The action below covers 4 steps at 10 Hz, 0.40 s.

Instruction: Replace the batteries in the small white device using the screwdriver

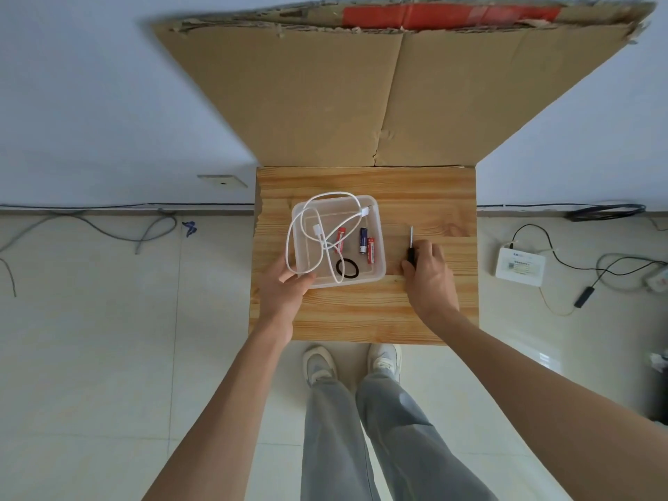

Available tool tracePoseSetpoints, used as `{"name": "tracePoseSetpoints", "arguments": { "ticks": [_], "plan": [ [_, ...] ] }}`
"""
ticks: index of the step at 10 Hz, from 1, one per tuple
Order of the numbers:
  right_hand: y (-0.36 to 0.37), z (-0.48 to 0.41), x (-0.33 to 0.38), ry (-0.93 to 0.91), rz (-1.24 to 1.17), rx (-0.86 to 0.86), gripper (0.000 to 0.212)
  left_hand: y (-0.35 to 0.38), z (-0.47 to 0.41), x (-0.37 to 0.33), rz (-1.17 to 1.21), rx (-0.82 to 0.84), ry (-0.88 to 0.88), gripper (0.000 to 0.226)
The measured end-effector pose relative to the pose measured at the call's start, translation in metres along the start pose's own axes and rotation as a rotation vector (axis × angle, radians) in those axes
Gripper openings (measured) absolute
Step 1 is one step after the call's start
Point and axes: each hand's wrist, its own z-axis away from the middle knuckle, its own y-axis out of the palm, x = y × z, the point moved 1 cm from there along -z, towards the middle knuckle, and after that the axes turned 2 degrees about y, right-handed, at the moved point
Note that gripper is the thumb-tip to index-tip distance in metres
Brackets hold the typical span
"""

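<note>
A clear plastic tray (379,226) sits on the wooden table (365,312). Inside lie a red battery (340,237), a blue battery (363,240), another red battery (371,250), a black ring (347,269) and a coiled white cable (307,226). My left hand (287,287) holds the tray's near left corner, where the cable loops over the rim. To the right of the tray, my right hand (428,269) grips the black handle of a small screwdriver (411,240), its shaft pointing away from me. No small white device shows on the table.
A large cardboard sheet (390,95) leans against the wall behind the table. A white router box (519,266) with cables lies on the tiled floor to the right. Loose grey cables run along the floor at the left. My shoes stand under the table's near edge.
</note>
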Motion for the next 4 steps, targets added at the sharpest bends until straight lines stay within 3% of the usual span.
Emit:
{"name": "tracePoseSetpoints", "arguments": {
  "ticks": [2,3,4],
  "plan": [
    [-0.006,0.002,0.009,0.060,0.032,0.064,0.027,-0.011,0.006,-0.019,0.029,-0.014,-0.167,0.064],
    [-0.015,0.013,0.017,0.102,0.115,0.147,0.040,-0.021,0.010,-0.028,-0.106,0.007,-0.233,0.085],
    [-0.033,0.023,0.025,0.220,0.196,0.254,0.038,-0.029,0.030,-0.044,-0.292,0.020,-0.210,0.079]
  ]
}}
